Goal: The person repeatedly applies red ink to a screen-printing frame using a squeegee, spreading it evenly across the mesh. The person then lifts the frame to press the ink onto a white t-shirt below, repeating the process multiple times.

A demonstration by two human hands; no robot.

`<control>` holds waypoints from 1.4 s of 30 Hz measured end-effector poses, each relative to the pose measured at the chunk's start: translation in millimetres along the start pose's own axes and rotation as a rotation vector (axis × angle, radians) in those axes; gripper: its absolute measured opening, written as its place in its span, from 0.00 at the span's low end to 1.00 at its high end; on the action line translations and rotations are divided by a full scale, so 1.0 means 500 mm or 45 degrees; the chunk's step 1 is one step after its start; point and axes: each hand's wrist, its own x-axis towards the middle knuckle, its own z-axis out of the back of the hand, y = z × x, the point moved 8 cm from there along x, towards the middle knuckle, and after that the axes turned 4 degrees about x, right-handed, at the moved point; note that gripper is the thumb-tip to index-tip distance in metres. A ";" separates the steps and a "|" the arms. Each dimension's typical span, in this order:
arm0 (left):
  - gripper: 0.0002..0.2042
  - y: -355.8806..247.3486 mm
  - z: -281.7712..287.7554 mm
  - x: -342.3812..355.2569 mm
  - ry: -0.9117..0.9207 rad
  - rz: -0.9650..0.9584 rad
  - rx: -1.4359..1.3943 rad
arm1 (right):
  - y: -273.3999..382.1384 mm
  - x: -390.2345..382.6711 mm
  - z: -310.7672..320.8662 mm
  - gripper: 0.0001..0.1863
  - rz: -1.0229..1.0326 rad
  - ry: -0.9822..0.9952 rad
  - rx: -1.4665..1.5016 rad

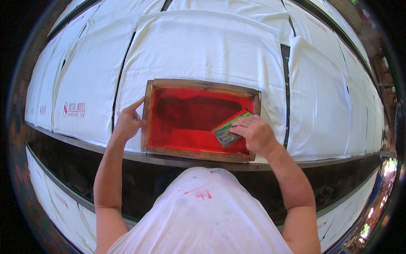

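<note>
A wooden-framed screen [198, 82] lies flat on white cloth panels [203, 46], its inside coated in bright red ink with a darker oblong area. My left hand [131, 119] grips the frame's left side with curled fingers. In my right hand [259, 134] is a flat squeegee [226, 133] with a worn green and grey body and a red-coated edge. It rests at a slant on the red surface, at the right part of the frame. The cloth directly under the frame is hidden.
More white cloth panels [80, 84], some printed in red, lie side by side across the bench, divided by dark gaps. A dark rail [321, 161] runs along the near edge. Below it, more cloth panels [59, 194] show at both sides, beyond a dark gap.
</note>
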 end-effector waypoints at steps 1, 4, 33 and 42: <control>0.46 -0.011 0.001 -0.002 -0.013 -0.023 0.033 | 0.016 -0.014 -0.011 0.18 -0.068 -0.047 -0.012; 0.46 -0.043 0.006 -0.008 -0.014 -0.054 0.126 | 0.068 -0.040 -0.032 0.20 -0.231 -0.159 -0.052; 0.43 -0.102 0.031 0.026 0.387 -0.459 0.770 | 0.266 0.248 -0.206 0.28 -0.166 -0.067 -0.169; 0.44 -0.099 0.022 0.023 0.401 -0.498 0.794 | 0.259 0.259 -0.157 0.24 -0.172 0.187 0.091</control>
